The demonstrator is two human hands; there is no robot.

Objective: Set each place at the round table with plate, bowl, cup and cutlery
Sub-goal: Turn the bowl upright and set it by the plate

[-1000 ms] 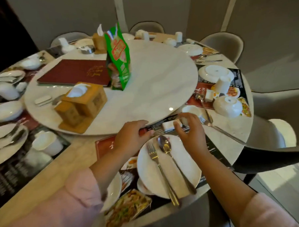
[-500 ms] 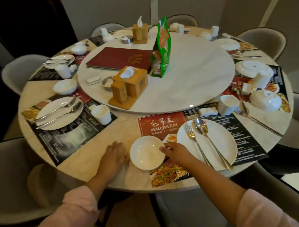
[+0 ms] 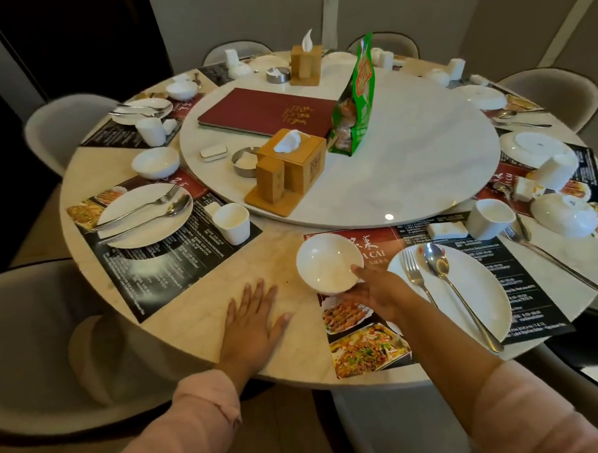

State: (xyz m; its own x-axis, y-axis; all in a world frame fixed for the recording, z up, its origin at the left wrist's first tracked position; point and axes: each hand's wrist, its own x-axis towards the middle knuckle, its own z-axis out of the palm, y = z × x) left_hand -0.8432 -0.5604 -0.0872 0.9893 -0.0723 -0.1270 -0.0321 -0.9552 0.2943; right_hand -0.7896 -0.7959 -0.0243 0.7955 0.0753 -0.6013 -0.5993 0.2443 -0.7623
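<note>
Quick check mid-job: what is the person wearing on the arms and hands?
Both arms are in loose, pale pink long sleeves. The left sleeve ends near the wrist, and the right sleeve sits higher, leaving the forearm bare. The left hand and right hand are bare, with no gloves, rings, watch or bracelet visible.

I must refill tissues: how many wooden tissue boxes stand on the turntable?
2: one wooden tissue box at the near edge of the turntable, another at its far edge. None seems hidden.

Right hand (image 3: 376, 291) holding white bowl (image 3: 325, 263) over placemat (image 3: 363, 326), left hand (image 3: 250, 317) flat on round table (image 3: 178, 310)
</note>
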